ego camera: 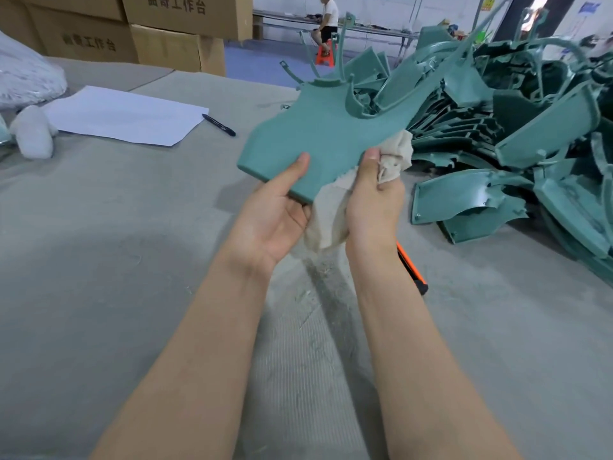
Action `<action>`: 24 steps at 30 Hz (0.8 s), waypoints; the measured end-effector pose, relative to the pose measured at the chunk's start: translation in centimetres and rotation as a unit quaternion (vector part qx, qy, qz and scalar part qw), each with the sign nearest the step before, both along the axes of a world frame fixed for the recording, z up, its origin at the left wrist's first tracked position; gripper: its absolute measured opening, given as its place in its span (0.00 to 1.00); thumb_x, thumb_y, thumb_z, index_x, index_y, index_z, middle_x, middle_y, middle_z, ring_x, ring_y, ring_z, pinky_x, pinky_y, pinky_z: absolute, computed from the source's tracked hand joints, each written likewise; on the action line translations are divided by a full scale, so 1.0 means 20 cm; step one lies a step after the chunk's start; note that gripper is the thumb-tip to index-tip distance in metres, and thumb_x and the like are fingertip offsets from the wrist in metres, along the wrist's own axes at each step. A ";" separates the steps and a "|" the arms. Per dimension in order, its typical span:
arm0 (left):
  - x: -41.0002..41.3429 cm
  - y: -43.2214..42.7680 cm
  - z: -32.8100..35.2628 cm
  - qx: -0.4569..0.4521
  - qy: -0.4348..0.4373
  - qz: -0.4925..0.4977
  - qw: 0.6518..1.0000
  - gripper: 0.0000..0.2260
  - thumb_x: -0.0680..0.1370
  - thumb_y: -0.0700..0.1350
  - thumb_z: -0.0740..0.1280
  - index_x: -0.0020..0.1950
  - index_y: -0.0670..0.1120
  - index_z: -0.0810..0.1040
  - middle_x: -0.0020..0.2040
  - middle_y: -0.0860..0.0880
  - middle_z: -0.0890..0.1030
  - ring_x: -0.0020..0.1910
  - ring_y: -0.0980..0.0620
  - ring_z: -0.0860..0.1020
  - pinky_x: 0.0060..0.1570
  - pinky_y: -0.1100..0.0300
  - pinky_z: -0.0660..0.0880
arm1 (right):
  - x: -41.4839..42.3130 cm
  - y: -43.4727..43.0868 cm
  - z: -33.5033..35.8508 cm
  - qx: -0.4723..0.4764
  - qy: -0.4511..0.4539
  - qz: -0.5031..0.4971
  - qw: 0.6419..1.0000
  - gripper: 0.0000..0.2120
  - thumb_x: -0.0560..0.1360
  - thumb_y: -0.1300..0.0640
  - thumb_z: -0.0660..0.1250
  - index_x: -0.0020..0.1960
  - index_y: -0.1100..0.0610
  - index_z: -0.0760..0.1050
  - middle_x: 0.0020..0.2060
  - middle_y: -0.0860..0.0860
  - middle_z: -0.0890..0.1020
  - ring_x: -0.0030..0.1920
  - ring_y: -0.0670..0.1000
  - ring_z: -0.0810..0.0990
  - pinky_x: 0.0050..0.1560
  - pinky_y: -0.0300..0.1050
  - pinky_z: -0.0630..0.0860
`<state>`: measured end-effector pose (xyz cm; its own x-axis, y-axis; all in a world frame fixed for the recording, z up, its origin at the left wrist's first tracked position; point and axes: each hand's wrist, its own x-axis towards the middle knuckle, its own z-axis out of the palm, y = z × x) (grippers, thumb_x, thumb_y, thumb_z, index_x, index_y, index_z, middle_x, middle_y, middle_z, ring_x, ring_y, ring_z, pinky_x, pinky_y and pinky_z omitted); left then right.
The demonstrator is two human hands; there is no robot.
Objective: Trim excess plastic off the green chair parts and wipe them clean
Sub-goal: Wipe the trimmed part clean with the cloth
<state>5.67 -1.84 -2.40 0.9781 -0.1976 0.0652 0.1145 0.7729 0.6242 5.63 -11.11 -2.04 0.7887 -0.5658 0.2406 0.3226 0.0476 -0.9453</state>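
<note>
A flat green chair part point(326, 134) with curved sprue arms at its far end is held up over the grey table point(116, 227). My left hand point(278, 210) grips its near edge, thumb on top and fingers underneath. My right hand point(374, 194) clutches a beige cloth point(393, 154) bunched against the part's right edge; more of the cloth hangs down between my wrists. An orange and black knife point(413, 270) lies on the table just right of my right wrist, partly hidden by the arm.
A big heap of green chair parts point(517, 134) fills the right side of the table. A white sheet of paper point(126, 116) and a black pen point(219, 125) lie at the left. Cardboard boxes point(166, 31) stand behind. A person sits far back.
</note>
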 end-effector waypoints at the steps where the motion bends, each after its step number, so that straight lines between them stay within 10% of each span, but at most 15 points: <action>1: 0.00 0.00 0.00 0.000 -0.005 -0.012 1.000 0.10 0.80 0.38 0.62 0.60 0.41 0.77 0.53 0.46 0.84 0.50 0.53 0.83 0.53 0.60 0.79 | 0.00 -0.01 0.00 0.015 -0.004 -0.005 1.000 0.07 0.82 0.55 0.59 0.51 0.53 0.76 0.43 0.46 0.82 0.49 0.48 0.82 0.54 0.45 0.78; 12: 0.00 -0.02 -0.04 0.027 -0.025 -0.020 0.999 0.08 0.79 0.38 0.63 0.57 0.44 0.77 0.50 0.49 0.85 0.50 0.54 0.83 0.48 0.60 0.80 | 0.05 -0.24 -0.01 0.129 -0.005 -0.121 0.984 0.12 0.82 0.51 0.58 0.57 0.57 0.76 0.42 0.47 0.81 0.41 0.45 0.81 0.43 0.40 0.78; 16: 0.04 0.04 -0.02 -0.051 -0.003 0.079 0.996 0.10 0.80 0.39 0.63 0.61 0.44 0.75 0.54 0.48 0.83 0.53 0.53 0.82 0.53 0.58 0.79 | 0.02 -0.27 0.01 0.131 0.022 -0.024 0.991 0.22 0.80 0.38 0.54 0.55 0.51 0.79 0.46 0.46 0.84 0.48 0.46 0.82 0.48 0.40 0.77; 20: 0.03 0.03 0.00 -0.032 0.002 0.100 0.995 0.16 0.82 0.41 0.60 0.70 0.43 0.70 0.65 0.45 0.78 0.61 0.49 0.78 0.57 0.56 0.78 | -0.03 -0.09 0.07 -0.112 0.047 0.031 0.992 0.17 0.80 0.42 0.57 0.41 0.50 0.77 0.35 0.39 0.80 0.37 0.37 0.77 0.41 0.33 0.72; 22: 0.03 0.03 0.00 -0.031 0.011 0.104 0.994 0.17 0.82 0.42 0.59 0.71 0.41 0.70 0.67 0.43 0.76 0.64 0.47 0.76 0.60 0.54 0.76 | -0.06 -0.01 0.04 -0.250 -0.007 0.059 0.966 0.03 0.78 0.52 0.64 0.50 0.50 0.75 0.36 0.37 0.76 0.37 0.35 0.74 0.40 0.31 0.70; 24: 0.03 0.04 0.01 -0.032 0.030 0.100 0.994 0.18 0.82 0.44 0.58 0.71 0.38 0.69 0.68 0.41 0.74 0.66 0.45 0.74 0.66 0.52 0.72 | -0.08 0.06 -0.01 -0.353 -0.037 0.112 0.928 0.12 0.77 0.55 0.66 0.60 0.50 0.73 0.45 0.42 0.78 0.46 0.44 0.77 0.47 0.40 0.74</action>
<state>6.31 -1.02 -2.26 0.9999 0.0044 0.0110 -0.0099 0.8214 0.5702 4.08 -9.95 -2.22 0.8340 -0.0704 0.5473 0.4447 -0.5015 -0.7421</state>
